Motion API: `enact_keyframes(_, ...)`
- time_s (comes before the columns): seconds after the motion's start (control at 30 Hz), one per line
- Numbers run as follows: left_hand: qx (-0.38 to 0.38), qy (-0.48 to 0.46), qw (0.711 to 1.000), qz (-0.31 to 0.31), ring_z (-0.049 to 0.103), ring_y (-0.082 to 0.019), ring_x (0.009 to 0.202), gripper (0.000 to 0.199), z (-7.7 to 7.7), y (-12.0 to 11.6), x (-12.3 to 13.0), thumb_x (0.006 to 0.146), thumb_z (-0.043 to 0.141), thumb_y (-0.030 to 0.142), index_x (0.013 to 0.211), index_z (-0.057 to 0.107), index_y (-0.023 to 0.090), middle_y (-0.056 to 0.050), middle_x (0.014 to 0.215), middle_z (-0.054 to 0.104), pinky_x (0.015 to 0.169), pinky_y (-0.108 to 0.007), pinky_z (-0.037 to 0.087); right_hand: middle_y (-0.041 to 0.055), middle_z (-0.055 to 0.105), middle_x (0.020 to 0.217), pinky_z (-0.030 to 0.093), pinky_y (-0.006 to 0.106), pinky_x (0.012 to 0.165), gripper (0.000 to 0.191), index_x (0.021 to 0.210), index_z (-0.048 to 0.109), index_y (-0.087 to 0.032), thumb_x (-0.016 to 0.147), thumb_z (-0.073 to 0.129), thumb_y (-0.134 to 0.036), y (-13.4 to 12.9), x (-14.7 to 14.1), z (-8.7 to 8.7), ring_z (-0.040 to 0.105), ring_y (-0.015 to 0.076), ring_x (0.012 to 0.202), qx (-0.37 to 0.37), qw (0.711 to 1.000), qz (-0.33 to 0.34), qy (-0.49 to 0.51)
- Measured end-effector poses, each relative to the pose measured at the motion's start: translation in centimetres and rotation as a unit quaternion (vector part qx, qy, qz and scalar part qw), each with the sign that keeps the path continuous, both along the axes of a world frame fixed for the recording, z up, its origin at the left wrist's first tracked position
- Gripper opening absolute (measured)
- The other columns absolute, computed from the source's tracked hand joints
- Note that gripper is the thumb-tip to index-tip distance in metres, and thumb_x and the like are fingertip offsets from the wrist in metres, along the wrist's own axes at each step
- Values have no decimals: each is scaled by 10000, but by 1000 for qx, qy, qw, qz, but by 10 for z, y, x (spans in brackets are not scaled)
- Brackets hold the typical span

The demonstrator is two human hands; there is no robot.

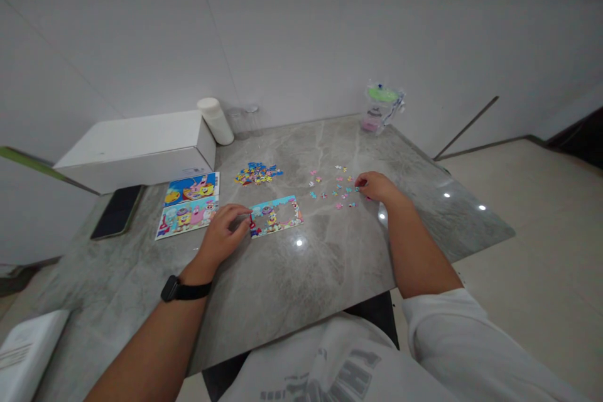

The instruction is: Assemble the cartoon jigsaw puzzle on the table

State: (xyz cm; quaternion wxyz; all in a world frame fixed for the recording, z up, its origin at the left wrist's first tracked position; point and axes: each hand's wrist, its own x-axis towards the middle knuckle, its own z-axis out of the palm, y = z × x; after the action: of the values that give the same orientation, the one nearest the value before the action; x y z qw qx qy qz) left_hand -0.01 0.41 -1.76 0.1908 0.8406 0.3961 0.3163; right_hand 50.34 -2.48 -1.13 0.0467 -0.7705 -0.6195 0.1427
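Note:
A partly assembled jigsaw puzzle (273, 220) lies on the grey table, its frame joined and a gap showing the tabletop inside. My left hand (227, 232) rests at its left edge, index finger and thumb apart, the fingertips touching the border. To the right, my right hand (377, 187) has its fingers pinched together at a small teal puzzle piece (357, 189); the fingers partly hide it. Loose puzzle pieces (339, 186) are spread beside that hand. Left of my left hand, a printed picture sheet (189, 206) shows cartoon figures in two panels.
A heap of blue and yellow pieces (257, 173) sits behind the puzzle. Along the wall stand a white box (136, 144), a white bottle (217, 121), clear cups (247, 120) and a plastic bag (380, 108). A phone (117, 212) lies at the left.

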Motion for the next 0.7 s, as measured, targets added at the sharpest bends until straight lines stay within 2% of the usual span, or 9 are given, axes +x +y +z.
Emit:
enact_keyframes(0.17, -5, -5, 1000, 2, 679, -263, 1097, 270, 3, -1, 2, 1010, 580, 447, 1079, 741, 241, -88, 1111, 743, 1033, -465, 536, 63, 803, 999, 505, 259, 784, 143, 962, 800, -216, 856, 724, -158, -3, 5, 0, 715, 197, 906, -12, 1000, -1, -26)
enact_keyframes(0.4, 8, -10, 1000, -1, 675, -258, 1115, 241, -3, 0, -1, 1009, 586, 408, 1102, 743, 250, -82, 1134, 736, 1039, -450, 528, 58, 795, 942, 475, 259, 740, 78, 928, 764, -215, 887, 702, -192, -4, 2, 2, 700, 190, 853, -6, 999, -31, -28)
enact_keyframes(0.53, 6, -11, 1000, 0, 672, -260, 1129, 244, -4, 0, -1, 1012, 581, 397, 1105, 744, 241, -88, 1140, 736, 1050, -456, 521, 68, 796, 987, 473, 258, 749, 127, 1006, 764, -203, 904, 689, -196, -3, -1, 4, 701, 188, 870, 16, 999, -40, -13)
enact_keyframes(0.7, -1, -12, 1000, 7, 673, -266, 1117, 255, 2, -3, 3, 1008, 570, 409, 1082, 744, 239, -91, 1123, 738, 1041, -469, 525, 67, 803, 1042, 484, 258, 751, 234, 1120, 760, -212, 919, 649, -169, -4, -1, 8, 715, 184, 867, 29, 999, -44, 3)
